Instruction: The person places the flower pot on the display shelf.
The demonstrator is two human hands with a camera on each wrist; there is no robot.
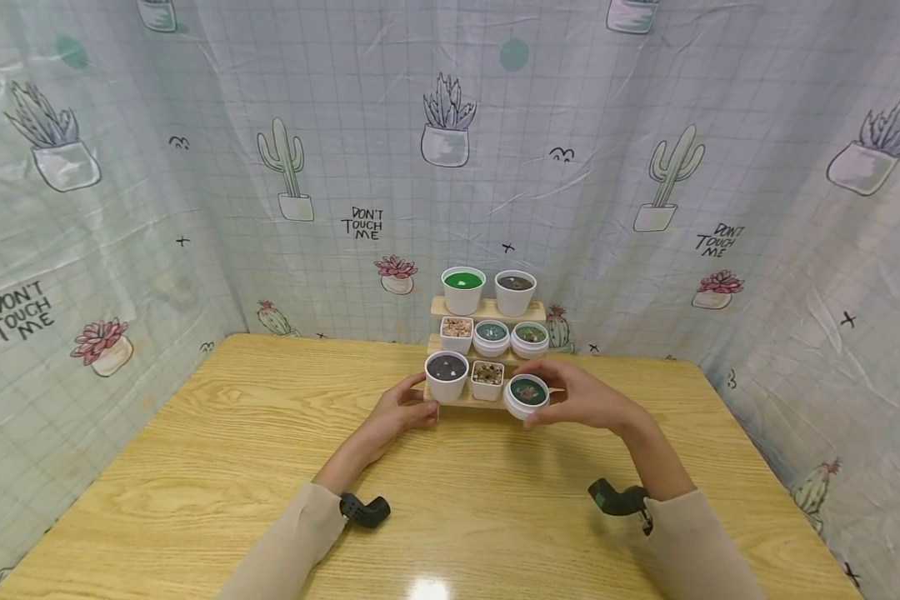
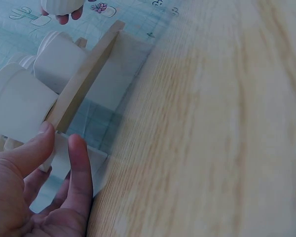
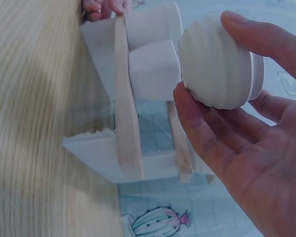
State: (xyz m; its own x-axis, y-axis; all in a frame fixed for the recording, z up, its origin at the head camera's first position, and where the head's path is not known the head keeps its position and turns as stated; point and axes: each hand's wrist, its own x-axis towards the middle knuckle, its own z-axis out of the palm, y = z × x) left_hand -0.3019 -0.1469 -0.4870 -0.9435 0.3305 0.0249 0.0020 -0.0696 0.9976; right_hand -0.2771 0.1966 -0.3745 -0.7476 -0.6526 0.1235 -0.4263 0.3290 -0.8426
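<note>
A three-step stand with wooden slats [image 1: 487, 311] and white side panels [image 3: 96, 150] stands on the table, bearing several white pots. My left hand [image 1: 399, 412] grips its left end, the thumb against the front slat [image 2: 84, 79] and fingers about the side panel. On the bottom step, a round pot with dark fill [image 1: 447, 377] is beside that hand, and a square pot with pebbly fill [image 1: 487, 379] is next to it. My right hand [image 1: 587, 398] holds a ribbed round white pot with dark green fill [image 1: 527, 392], apart from the slat in the right wrist view.
Two taller pots, one with green fill [image 1: 462, 287], occupy the top step. The middle step bears a square pot [image 1: 457, 333] and two low round ones [image 1: 529, 338]. Behind the wooden table [image 1: 270, 400] hangs a cactus-print curtain [image 1: 330, 125].
</note>
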